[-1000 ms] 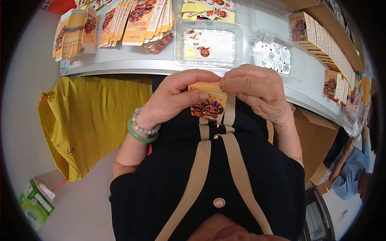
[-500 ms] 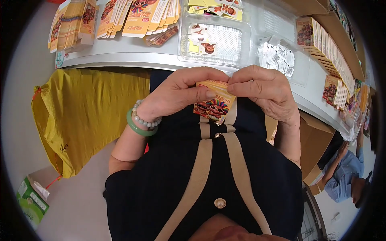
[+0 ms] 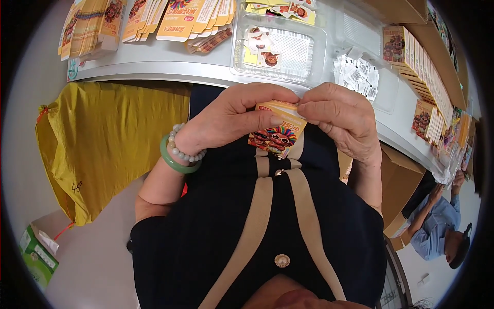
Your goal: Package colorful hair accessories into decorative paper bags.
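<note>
A small orange-yellow cardboard box (image 3: 275, 138) with colourful cartoon faces is held up in front of my chest, at the near edge of the table. My left hand (image 3: 234, 117) grips it from the left, thumb across its front and fingers behind. Closed at its upper right corner, my right hand (image 3: 337, 116) pinches the top edge near the flap. Whatever lies behind the box is hidden by it and my fingers. Just beyond my hands is a clear plastic tray (image 3: 280, 72) with a few printed cards and stickers.
Stacks of flat orange cartons (image 3: 193, 23) lie at the far left. White packets (image 3: 357, 74) fill another tray compartment. Rows of finished-looking boxes (image 3: 419, 67) stand at the right, beside a brown carton (image 3: 399, 175). A yellow sack (image 3: 110, 149) hangs left. A person (image 3: 437, 226) is at the right.
The box tilts slightly and its top edge shows a little differently. My right fingers stay at its upper corner. The whole view has shifted a little.
</note>
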{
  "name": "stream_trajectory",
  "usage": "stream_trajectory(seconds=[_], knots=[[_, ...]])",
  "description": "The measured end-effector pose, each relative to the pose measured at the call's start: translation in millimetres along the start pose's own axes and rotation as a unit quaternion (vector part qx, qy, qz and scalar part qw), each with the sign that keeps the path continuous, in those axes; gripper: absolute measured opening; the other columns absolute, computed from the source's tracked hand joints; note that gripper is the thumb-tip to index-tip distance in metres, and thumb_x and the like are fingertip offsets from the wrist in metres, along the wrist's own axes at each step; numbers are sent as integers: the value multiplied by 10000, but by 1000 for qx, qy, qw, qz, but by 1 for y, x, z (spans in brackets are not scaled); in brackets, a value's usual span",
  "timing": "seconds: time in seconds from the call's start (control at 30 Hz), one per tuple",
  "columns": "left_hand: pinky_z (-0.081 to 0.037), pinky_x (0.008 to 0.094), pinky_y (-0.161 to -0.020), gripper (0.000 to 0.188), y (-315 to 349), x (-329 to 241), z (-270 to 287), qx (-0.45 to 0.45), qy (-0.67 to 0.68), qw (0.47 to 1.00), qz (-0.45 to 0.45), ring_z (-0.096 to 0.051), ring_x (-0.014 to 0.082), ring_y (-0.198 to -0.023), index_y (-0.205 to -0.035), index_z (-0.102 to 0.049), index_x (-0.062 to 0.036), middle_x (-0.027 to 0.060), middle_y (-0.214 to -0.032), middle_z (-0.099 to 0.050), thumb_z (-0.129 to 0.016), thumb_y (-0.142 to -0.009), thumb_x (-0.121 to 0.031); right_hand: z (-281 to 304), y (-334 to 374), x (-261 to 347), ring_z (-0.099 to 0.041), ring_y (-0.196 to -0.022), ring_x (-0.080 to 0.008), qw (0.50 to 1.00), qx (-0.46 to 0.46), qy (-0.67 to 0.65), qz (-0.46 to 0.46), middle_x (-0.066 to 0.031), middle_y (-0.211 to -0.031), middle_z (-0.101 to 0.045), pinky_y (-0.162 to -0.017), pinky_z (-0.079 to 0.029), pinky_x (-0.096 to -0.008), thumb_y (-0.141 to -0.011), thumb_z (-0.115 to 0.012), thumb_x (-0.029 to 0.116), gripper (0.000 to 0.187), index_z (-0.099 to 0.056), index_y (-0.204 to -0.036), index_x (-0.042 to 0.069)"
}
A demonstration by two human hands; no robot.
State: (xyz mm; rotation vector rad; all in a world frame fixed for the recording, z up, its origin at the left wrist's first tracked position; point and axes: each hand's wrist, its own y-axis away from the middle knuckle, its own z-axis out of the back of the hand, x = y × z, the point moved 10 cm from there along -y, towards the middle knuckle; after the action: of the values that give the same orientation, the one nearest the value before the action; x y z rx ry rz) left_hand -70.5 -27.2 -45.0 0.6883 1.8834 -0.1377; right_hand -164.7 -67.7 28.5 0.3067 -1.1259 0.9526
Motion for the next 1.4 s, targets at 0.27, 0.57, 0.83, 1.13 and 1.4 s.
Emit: stream_trajectory(seconds=[0.27,0.57,0.83,1.13,1.4], knots=[[-468,262,-877,369,0,-9,-2,-2,-96,995,-34,-574,127,-1019,-1234,-541,-23,71,-1137,-602,-599,-884,-123,0,6,4,-630,-767,-231,995,-44,61,-60,-133,-849,-641,-664,-487,-290,-798,-644,41,114,-655,-893,-21],[-474,255,-874,358,9,-6,1,-36,-121,991,-33,-578,119,-1007,-1231,-545,-28,69,-1133,-601,-597,-884,-98,-3,14,-1,-628,-836,-216,991,-65,-25,-111,-126,-888,-640,-723,-484,-274,-800,-644,4,122,-663,-919,-17],[-466,248,-872,356,11,-5,2,-67,-73,994,-42,-574,113,-1004,-1222,-551,-19,66,-1128,-600,-609,-879,-95,-6,23,1,-613,-847,-214,987,-94,-60,-119,-120,-940,-625,-721,-484,-288,-806,-593,-47,150,-653,-941,-19],[-464,241,-866,345,15,-6,3,-101,-127,986,-50,-572,109,-1002,-1206,-557,-6,69,-1114,-611,-616,-879,-98,-9,28,-12,-577,-927,-206,971,-122,-97,-183,-130,-956,-621,-812,-441,-281,-805,-607,-20,141,-664,-934,-33],[-477,232,-816,286,15,-5,12,-147,-77,983,-75,-582,97,-934,-1146,-589,-6,61,-1039,-621,-622,-868,-70,-13,32,-8,-572,-931,-197,976,-98,-81,-179,-135,-1062,-585,-822,-442,-269,-818,-611,6,177,-654,-986,-30]])
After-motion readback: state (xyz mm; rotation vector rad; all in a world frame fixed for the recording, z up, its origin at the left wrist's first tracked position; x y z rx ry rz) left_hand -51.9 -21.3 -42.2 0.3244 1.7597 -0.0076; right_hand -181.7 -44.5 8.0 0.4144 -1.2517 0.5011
